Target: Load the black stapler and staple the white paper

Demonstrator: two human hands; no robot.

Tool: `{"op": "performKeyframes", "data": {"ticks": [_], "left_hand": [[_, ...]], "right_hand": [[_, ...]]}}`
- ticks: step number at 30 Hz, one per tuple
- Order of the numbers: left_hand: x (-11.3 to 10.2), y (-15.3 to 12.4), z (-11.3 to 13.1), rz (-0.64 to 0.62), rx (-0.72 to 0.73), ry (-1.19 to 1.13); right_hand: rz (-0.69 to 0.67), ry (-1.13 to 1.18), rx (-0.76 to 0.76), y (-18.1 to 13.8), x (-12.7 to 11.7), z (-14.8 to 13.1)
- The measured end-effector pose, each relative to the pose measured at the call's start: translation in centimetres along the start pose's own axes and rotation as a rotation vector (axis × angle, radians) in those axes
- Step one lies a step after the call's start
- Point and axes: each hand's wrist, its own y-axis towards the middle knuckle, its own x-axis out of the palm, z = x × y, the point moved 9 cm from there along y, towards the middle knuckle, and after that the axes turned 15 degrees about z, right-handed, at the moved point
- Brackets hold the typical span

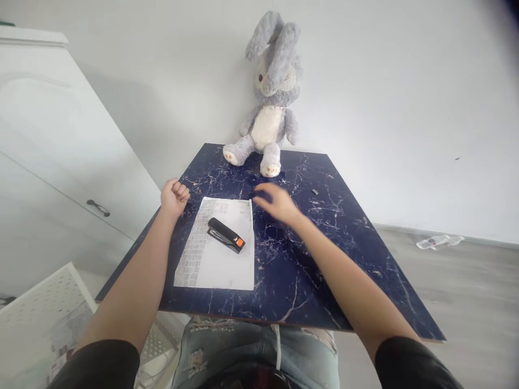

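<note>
A black stapler (225, 236) with an orange square near one end lies at a slant on sheets of paper (227, 270) printed with a grey brick-like pattern along the left side. To the left of the paper, my left hand (175, 198) rests in a fist by the table's left edge, with nothing visible in it. My right hand (276, 202) is just beyond the paper's upper right corner, its thumb and curved fingers apart and holding nothing. Neither hand touches the stapler. Right of my right hand lies a small dark grey piece (315, 192), too small to name.
The dark blue marbled table (300, 292) meets the wall at its far side. A grey plush rabbit (270, 116) sits there against the wall. A white cabinet (60, 135) and a white perforated rack (44, 302) stand on the left. Clear plastic packaging (436, 241) lies on the floor at right.
</note>
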Motion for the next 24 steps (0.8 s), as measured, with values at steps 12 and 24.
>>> {"op": "performKeyframes", "data": {"ticks": [12, 24], "left_hand": [[1.0, -1.5, -3.4, -0.280, -0.270, 0.135], [0.7, -2.1, -6.6, -0.438, -0.466, 0.305]], "right_hand": [[0.171, -0.682, 0.247, -2.8, -9.0, 19.0], [0.069, -0.413, 0.021, -0.8, -1.2, 10.3]]}}
